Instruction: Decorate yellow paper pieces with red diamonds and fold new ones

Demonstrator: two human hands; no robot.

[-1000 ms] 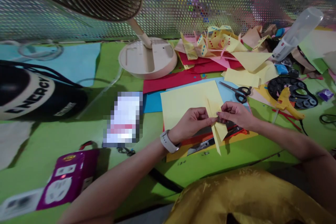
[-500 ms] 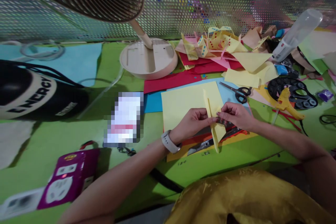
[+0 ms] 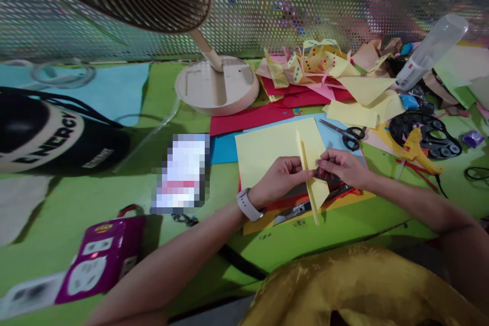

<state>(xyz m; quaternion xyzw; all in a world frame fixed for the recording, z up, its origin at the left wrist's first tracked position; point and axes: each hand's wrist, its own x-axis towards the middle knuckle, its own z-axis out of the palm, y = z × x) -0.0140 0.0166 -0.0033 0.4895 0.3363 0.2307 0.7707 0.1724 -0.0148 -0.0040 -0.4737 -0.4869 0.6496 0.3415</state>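
A folded strip of pale yellow paper [image 3: 312,201] stands on edge above a stack of coloured sheets. My left hand [image 3: 284,175], with a white watch at the wrist, pinches it near its middle. On its right side, my right hand [image 3: 342,165] has thumb and fingertips pressed together close to the strip; a small dark thing shows at the fingertips, too small to make out. Under both hands lies a flat yellow sheet [image 3: 267,147]. A box cutter [image 3: 296,210] lies partly beneath the strip. Black scissors [image 3: 351,137] rest just behind my right hand.
A fan base [image 3: 217,86], a phone [image 3: 183,170], a black bottle [image 3: 57,137] and a purple device [image 3: 101,257] are on the left. Cut paper [image 3: 324,61] is piled at the back. To the right are a yellow glue gun [image 3: 418,153], a black palette [image 3: 443,135] and a clear bottle [image 3: 433,51].
The fingertips of my right hand have shifted slightly along the strip. My left hand keeps its pinch in nearly the same place.
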